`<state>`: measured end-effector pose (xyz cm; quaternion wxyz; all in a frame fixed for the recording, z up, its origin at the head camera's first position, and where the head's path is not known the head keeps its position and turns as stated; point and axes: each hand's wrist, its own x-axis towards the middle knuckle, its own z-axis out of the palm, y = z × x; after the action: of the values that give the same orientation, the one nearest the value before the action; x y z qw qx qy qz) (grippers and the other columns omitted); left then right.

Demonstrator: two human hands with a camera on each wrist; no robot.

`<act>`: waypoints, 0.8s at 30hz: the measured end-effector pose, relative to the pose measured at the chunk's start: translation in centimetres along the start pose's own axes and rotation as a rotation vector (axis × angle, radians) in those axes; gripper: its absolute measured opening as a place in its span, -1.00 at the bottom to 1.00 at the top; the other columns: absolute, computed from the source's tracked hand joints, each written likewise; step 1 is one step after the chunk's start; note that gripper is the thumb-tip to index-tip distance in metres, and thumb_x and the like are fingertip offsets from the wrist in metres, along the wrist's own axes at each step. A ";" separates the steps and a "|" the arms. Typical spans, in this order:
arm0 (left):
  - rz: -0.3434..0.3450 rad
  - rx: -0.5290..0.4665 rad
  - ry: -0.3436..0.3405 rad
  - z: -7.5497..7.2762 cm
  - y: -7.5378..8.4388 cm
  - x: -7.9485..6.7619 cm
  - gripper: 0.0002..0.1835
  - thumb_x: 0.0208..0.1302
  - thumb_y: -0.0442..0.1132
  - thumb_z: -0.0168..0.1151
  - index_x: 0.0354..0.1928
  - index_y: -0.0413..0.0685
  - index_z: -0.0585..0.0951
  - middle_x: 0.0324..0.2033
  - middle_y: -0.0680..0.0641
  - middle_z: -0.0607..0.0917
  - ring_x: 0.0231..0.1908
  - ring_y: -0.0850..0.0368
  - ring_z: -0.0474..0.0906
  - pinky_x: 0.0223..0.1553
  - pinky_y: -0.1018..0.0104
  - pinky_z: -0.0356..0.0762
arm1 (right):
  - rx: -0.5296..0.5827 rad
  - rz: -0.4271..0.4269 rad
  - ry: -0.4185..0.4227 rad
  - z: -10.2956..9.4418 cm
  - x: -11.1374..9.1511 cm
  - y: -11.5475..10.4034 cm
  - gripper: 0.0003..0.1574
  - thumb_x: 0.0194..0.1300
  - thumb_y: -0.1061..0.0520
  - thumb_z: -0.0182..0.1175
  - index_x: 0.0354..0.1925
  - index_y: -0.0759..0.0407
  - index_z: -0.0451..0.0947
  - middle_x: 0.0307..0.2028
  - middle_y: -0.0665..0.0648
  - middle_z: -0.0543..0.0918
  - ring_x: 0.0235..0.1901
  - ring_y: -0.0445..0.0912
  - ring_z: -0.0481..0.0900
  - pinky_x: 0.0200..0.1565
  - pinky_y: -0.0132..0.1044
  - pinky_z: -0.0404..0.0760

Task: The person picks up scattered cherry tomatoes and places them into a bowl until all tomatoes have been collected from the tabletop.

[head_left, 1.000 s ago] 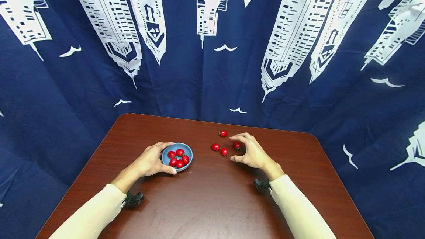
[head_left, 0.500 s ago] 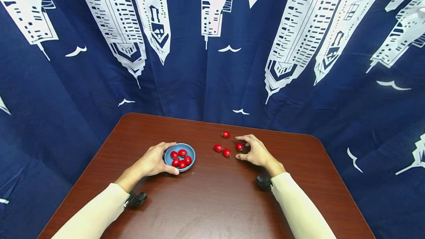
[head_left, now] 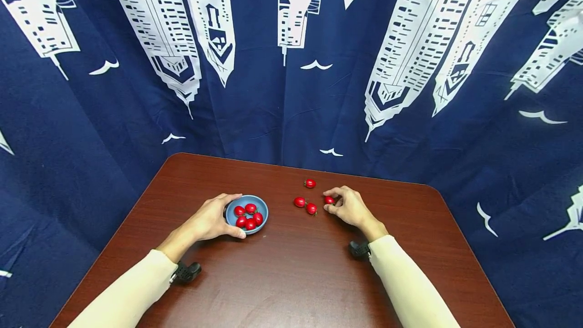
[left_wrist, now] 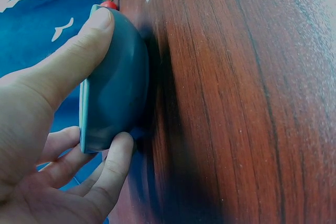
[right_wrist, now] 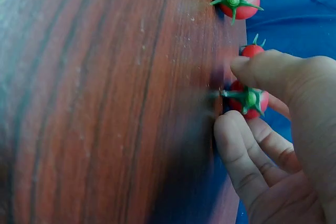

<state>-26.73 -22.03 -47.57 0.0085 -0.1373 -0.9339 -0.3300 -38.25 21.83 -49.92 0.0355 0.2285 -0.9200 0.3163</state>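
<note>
A small blue bowl (head_left: 257,202) stands on the table at the middle left, with several red cherry tomatoes (head_left: 250,223) inside. My left hand (head_left: 209,221) holds the bowl from its left side. In the left wrist view, the left thumb (left_wrist: 86,43) lies over the bowl's wall (left_wrist: 118,82) and the fingers curl under the other side. Further right, my right hand (head_left: 353,208) has its thumb and fingers curled round a cherry tomato (head_left: 329,200). That tomato's green stem (right_wrist: 251,98) shows between the thumb and fingers in the right wrist view.
Two cherry tomatoes, a left one (head_left: 299,202) and a right one (head_left: 311,209), lie close together between the bowl and right hand. Another cherry tomato (head_left: 310,183) lies behind them, near the table's (head_left: 273,277) far edge. A blue printed curtain (head_left: 255,115) hangs behind.
My right thumb and fingers have drawn in round the cherry tomato. The left hand stays on the bowl. The whole head view shifted slightly.
</note>
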 end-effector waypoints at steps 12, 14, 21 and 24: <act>0.004 0.001 0.008 -0.1 0.1 -0.1 0.23 -0.08 0.10 0.98 0.62 -0.25 0.59 0.36 -0.30 0.78 0.28 -0.23 0.75 0.40 -0.21 0.72 | 0.019 0.058 0.002 0.2 0.1 -0.8 -0.65 0.39 0.28 0.55 0.13 0.16 0.88 -0.10 0.22 0.81 -0.31 -0.16 0.76 -0.21 -0.41 0.64; 0.008 0.002 0.010 -0.1 0.1 -0.1 0.23 -0.09 0.11 0.98 0.61 -0.24 0.59 0.35 -0.28 0.79 0.28 -0.23 0.75 0.40 -0.21 0.72 | 0.012 0.057 0.007 0.2 0.1 -0.9 -0.64 0.39 0.28 0.55 0.13 0.16 0.88 -0.11 0.21 0.81 -0.30 -0.16 0.76 -0.20 -0.41 0.64; 0.006 0.001 0.009 0.0 0.1 -0.1 0.23 -0.09 0.10 0.98 0.62 -0.23 0.59 0.31 -0.27 0.80 0.25 -0.21 0.75 0.38 -0.19 0.73 | -0.001 0.018 0.049 -0.1 -0.1 -1.4 -0.63 0.36 0.30 0.55 0.13 0.19 0.88 -0.11 0.20 0.81 -0.31 -0.18 0.72 -0.18 -0.41 0.67; 0.007 0.004 0.008 0.1 0.0 -0.1 0.24 -0.09 0.11 0.98 0.62 -0.23 0.59 0.30 -0.27 0.79 0.24 -0.20 0.76 0.37 -0.18 0.74 | -0.004 -0.004 0.061 -0.2 -0.1 -2.0 -0.62 0.35 0.30 0.55 0.14 0.21 0.87 -0.09 0.19 0.82 -0.31 -0.20 0.71 -0.17 -0.39 0.68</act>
<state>-26.61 -22.03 -47.66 0.0139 -0.1393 -0.9340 -0.3287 -37.30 20.65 -48.66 0.0649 0.2206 -0.9186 0.3214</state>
